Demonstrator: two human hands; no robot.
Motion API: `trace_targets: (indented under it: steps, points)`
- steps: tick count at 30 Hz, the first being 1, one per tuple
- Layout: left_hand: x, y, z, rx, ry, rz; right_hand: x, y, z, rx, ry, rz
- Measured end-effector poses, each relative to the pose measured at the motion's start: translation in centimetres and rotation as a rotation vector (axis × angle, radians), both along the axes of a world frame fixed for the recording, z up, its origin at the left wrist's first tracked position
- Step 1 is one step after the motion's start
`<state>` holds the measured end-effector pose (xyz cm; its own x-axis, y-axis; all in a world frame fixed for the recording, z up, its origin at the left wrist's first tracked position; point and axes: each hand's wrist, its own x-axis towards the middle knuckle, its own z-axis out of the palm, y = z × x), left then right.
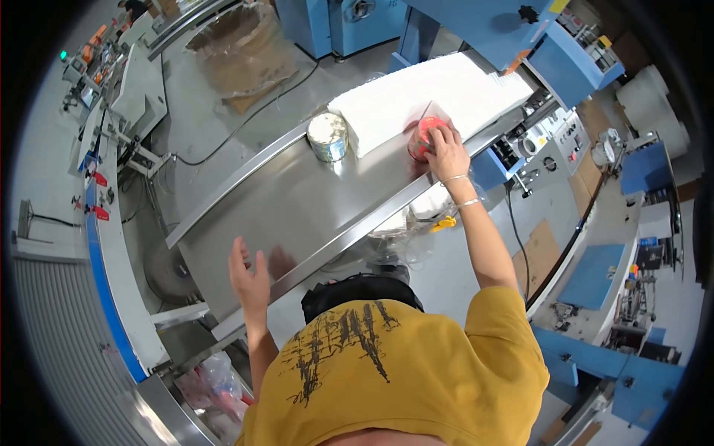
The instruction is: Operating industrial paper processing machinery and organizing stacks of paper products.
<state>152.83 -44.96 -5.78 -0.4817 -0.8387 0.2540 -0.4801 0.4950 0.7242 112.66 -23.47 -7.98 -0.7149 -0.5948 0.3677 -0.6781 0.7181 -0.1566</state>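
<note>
My right hand [447, 154] has its fingers closed over the top of a red can [421, 143], which stands on a steel tray table [279, 204] against the front of a long white stack of sheets [439, 85]. To the left of the stack, a second can [329, 141] with a pale, blotchy top rests on the same steel surface. My left hand [251, 279] is open over the near left part of the table. Its fingers are spread, it holds nothing, and the steel mirrors it faintly.
Raised metal rails [245, 182] border the steel table. Blue machinery [483, 30] rises at the far end. A plastic-lined carton [242, 56] sits on the floor beyond, near a black cable [249, 123]. Yellow-handled tool [444, 224] and plastic wrap lie below the near rail.
</note>
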Motion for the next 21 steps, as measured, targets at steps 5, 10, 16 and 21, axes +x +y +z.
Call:
trace_targets:
  steps: [5, 10, 16, 21]
  points:
    - [-3.6, 1.5, 0.4, 0.084, 0.019, 0.069, 0.6, -0.2, 1.6, 0.102, -0.011, -0.01]
    - [-11.2, 1.9, 1.3, -0.181, 0.007, -0.106, 1.5, -2.3, 4.1, 0.08, 0.029, 0.067]
    - [-23.4, -2.5, 1.7, -0.337, -0.121, -0.189, 3.9, -11.1, 3.8, -0.294, 0.011, 0.661]
    - [-27.4, -5.7, 0.5, -0.093, -0.284, -0.426, 0.6, -13.0, 0.2, -0.138, 0.13, 0.649]
